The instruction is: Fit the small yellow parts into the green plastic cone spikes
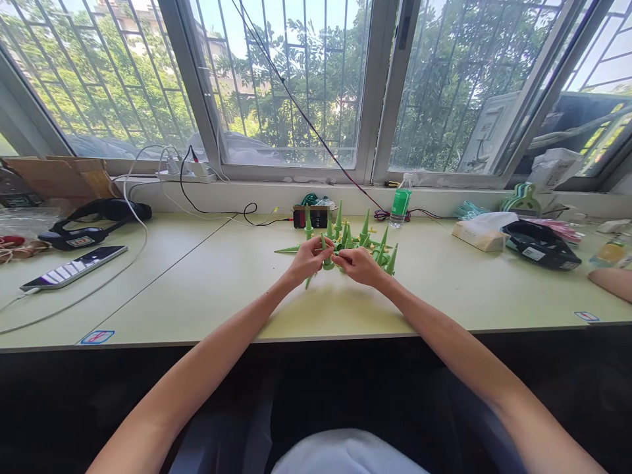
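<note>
Both my hands meet over the middle of the pale green table (212, 289). My left hand (309, 259) is closed round a green cone-shaped spike (326, 258), whose tip sticks out below the fingers. My right hand (356, 264) pinches the same piece from the right, fingers pressed together. Just behind the hands lies a heap of several green spikes (368, 240), some upright and some lying flat, with small yellow parts among them. One spike (288, 249) lies flat to the left of the heap.
A phone (74, 266) and black headset (93, 220) lie at the left with white and black cables. A green bottle (401, 204), small black clock (313, 217), tissue pack (481, 232) and black pouch (540, 245) stand along the back and right. Another person's hand (612, 283) rests far right.
</note>
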`<act>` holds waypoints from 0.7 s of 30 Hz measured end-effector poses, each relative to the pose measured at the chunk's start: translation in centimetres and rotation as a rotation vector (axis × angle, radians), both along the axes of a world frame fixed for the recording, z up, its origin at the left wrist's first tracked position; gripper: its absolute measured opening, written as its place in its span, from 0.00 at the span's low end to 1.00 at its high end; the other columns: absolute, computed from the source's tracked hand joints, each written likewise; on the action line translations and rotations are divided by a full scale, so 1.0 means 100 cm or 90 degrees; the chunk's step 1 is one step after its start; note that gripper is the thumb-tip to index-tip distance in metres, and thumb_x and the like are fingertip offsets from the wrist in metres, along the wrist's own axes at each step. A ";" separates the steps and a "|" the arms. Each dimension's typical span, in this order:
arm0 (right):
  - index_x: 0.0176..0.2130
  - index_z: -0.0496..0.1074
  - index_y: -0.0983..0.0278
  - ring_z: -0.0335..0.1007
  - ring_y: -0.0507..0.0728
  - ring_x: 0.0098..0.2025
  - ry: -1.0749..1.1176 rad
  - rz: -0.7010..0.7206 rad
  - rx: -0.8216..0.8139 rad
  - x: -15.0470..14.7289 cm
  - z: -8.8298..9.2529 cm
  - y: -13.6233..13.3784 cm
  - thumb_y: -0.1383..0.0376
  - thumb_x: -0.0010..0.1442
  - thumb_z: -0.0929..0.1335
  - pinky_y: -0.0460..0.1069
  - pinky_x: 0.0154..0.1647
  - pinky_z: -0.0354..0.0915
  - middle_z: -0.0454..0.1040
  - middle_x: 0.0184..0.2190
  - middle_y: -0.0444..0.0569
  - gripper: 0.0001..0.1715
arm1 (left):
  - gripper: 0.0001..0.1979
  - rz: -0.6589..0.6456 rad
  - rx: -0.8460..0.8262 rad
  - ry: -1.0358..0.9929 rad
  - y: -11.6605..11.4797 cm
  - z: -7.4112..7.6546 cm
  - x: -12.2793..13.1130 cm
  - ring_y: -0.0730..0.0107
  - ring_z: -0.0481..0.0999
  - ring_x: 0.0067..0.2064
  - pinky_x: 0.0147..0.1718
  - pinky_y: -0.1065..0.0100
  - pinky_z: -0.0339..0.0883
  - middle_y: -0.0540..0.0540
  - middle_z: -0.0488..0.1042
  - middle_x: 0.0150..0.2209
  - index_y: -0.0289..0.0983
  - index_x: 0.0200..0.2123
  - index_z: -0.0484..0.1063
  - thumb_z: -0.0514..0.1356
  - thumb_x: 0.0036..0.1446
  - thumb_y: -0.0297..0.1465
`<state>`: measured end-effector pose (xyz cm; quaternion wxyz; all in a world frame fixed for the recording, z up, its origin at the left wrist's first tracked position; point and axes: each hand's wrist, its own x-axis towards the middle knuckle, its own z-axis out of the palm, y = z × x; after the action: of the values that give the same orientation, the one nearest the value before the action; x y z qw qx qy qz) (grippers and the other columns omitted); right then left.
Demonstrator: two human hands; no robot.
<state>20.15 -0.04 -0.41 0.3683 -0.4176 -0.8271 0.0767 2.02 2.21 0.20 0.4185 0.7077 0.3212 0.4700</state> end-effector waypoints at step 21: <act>0.23 0.62 0.63 0.49 0.49 0.22 -0.027 -0.032 -0.035 0.001 -0.002 0.002 0.61 0.64 0.64 0.46 0.27 0.46 0.60 0.18 0.41 0.19 | 0.10 0.059 0.145 0.071 0.000 -0.001 0.002 0.75 0.72 0.27 0.24 0.74 0.66 0.49 0.71 0.28 0.35 0.34 0.71 0.61 0.56 0.37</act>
<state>20.21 0.16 -0.57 0.3411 -0.4499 -0.8214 0.0810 2.25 2.23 0.09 0.2947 0.7603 0.3206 0.4820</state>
